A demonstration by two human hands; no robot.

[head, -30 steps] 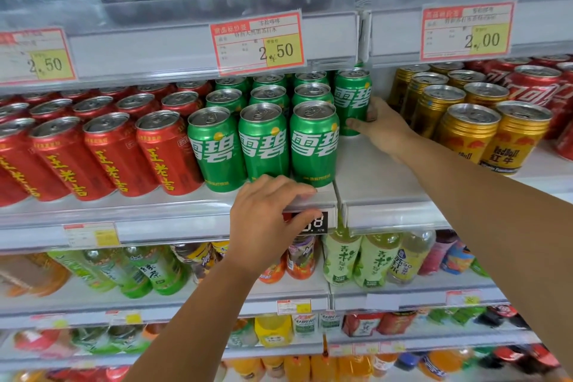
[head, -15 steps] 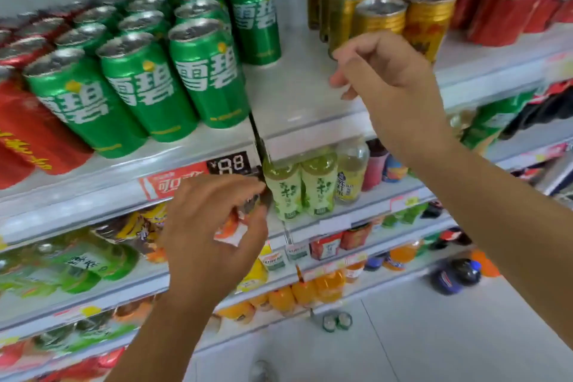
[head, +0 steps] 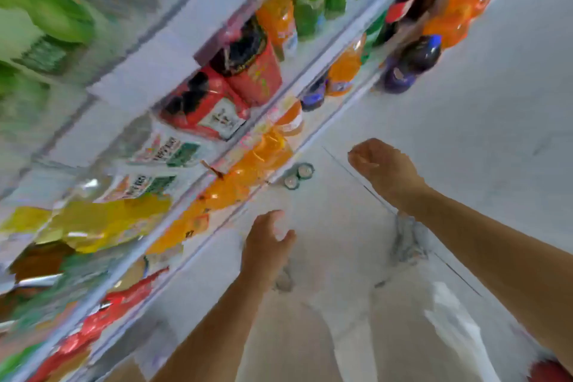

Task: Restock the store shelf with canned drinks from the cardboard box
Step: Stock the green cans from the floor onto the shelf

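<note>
The view is blurred and tilted down at the pale floor beside the shelves. Two cans [head: 299, 175] stand on the floor against the base of the lowest shelf, seen from above. My left hand [head: 267, 243] hangs over the floor below them, fingers loosely curled, holding nothing. My right hand [head: 382, 166] is to the right of the cans, also loosely curled and holding nothing. No cardboard box is in view.
The lower shelves [head: 192, 189] run diagonally across the left, packed with orange, red, yellow and green bottles. Grey floor [head: 465, 133] fills the right side. My legs [head: 350, 335] show at the bottom, and a red object [head: 552, 370] sits at the bottom right corner.
The view has swung down from the can shelf to the floor. Both hands have left the shelf and dropped low, and the right hand has let go of the green can.
</note>
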